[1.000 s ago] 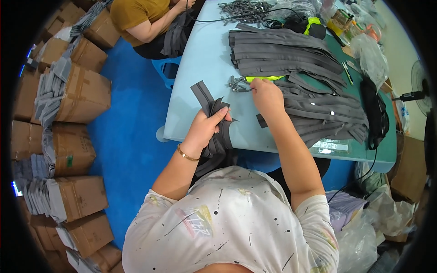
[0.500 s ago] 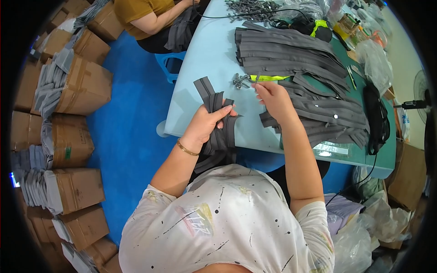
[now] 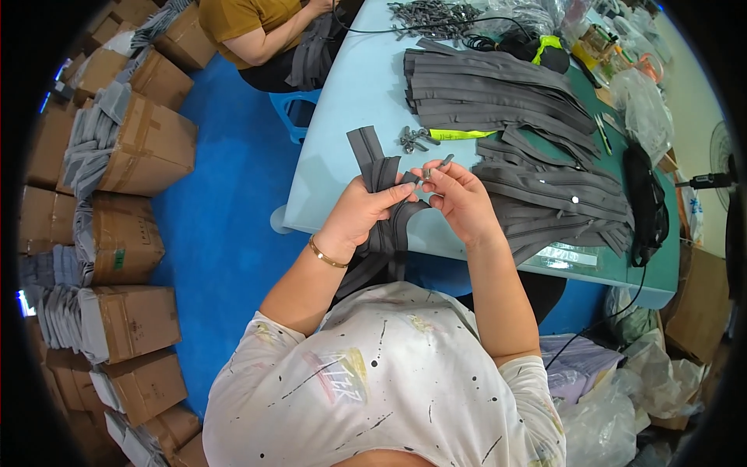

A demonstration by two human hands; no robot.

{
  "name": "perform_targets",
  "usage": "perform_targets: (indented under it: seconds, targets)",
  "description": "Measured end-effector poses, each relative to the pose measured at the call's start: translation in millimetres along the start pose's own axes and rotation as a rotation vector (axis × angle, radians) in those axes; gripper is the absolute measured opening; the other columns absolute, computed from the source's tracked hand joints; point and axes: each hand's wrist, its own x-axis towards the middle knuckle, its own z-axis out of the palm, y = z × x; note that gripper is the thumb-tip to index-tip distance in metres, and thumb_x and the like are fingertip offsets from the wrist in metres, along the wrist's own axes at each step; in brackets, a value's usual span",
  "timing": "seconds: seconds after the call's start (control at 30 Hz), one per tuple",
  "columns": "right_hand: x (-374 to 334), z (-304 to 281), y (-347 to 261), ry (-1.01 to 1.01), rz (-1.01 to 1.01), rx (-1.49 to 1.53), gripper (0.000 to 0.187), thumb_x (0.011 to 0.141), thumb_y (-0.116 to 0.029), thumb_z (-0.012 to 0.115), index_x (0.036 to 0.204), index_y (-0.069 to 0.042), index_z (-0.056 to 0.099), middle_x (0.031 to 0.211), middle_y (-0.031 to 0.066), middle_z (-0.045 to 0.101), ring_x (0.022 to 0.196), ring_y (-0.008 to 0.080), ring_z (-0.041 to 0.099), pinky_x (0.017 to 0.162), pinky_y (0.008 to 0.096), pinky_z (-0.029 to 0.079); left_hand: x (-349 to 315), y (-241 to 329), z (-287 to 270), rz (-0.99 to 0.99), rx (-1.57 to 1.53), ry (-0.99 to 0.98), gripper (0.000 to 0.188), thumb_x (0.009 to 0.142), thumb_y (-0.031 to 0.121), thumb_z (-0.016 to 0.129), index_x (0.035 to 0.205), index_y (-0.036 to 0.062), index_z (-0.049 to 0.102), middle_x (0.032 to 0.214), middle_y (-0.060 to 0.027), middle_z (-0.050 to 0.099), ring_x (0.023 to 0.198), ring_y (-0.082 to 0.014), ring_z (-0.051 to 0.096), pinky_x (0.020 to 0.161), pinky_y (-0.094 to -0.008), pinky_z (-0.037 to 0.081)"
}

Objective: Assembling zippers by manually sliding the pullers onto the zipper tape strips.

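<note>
Several dark grey zipper tapes are bunched in my left hand, whose fingers are closed around them. Their lower lengths hang over the table's near edge toward my lap. Close beside it, my right hand pinches a small metal zipper slider with a grey pull between thumb and fingers. The slider is at the end of one tape by my left fingertips; whether it is on the tape I cannot tell. A small heap of sliders lies on the table just beyond my hands.
Rows of grey zipper tapes cover the table, with a larger slider pile at the far end. A black pouch lies at right. Cardboard boxes line the left floor. Another person sits at far left.
My right hand has come from the slider heap toward my left hand, bringing a slider to the tape ends. A tape by my left fingers now curves toward the right hand.
</note>
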Motion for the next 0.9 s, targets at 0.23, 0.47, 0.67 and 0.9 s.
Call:
perform_targets:
  seconds: [0.23, 0.47, 0.67, 0.9]
  targets:
    - [-2.2, 0.7, 11.9, -0.03, -0.007, 0.035, 0.013, 0.089, -0.018, 0.058, 0.098, -0.009, 0.062, 0.095, -0.0006, 0.062, 0.086, 0.0073, 0.054, 0.069, 0.0233, 0.041, -3.3, -1.5, 2.2, -0.026, -0.03, -0.019, 0.017, 0.082, 0.019, 0.067, 0.092, 0.0065, 0.061, 0.082, -0.0017, 0.063, 0.074, -0.0046, 0.057, 0.047, -0.0155, 0.03]
    - [-4.2, 4.9, 15.4, -0.028, -0.009, 0.184, 0.013, 0.09, -0.018, 0.057, 0.098, -0.008, 0.061, 0.092, -0.0013, 0.061, 0.085, 0.0102, 0.056, 0.074, 0.0255, 0.042, -5.8, -1.1, 6.2, -0.054, -0.058, 0.003, 0.018, 0.081, 0.018, 0.067, 0.094, 0.0069, 0.061, 0.084, -0.0004, 0.063, 0.074, -0.0045, 0.056, 0.047, -0.0158, 0.03]
    - [-4.4, 5.1, 21.5, -0.02, -0.016, 0.184, 0.015, 0.09, -0.018, 0.057, 0.1, -0.008, 0.061, 0.093, -0.0019, 0.06, 0.087, 0.009, 0.054, 0.073, 0.0244, 0.042, -3.7, -5.1, 2.3, -0.056, -0.061, -0.035, 0.019, 0.082, 0.019, 0.067, 0.096, 0.0079, 0.06, 0.085, 0.0005, 0.062, 0.074, -0.0036, 0.055, 0.048, -0.0167, 0.03]
    - [-9.8, 22.3, 10.3, 0.259, 0.078, -0.144, 0.028, 0.087, -0.023, 0.062, 0.108, -0.004, 0.059, 0.093, -0.0028, 0.058, 0.087, 0.0068, 0.051, 0.073, 0.0226, 0.041, -2.5, -5.5, 4.9, 0.029, -0.122, 0.052, 0.017, 0.083, 0.016, 0.066, 0.097, 0.008, 0.06, 0.087, 0.0013, 0.061, 0.072, -0.003, 0.052, 0.048, -0.017, 0.031]
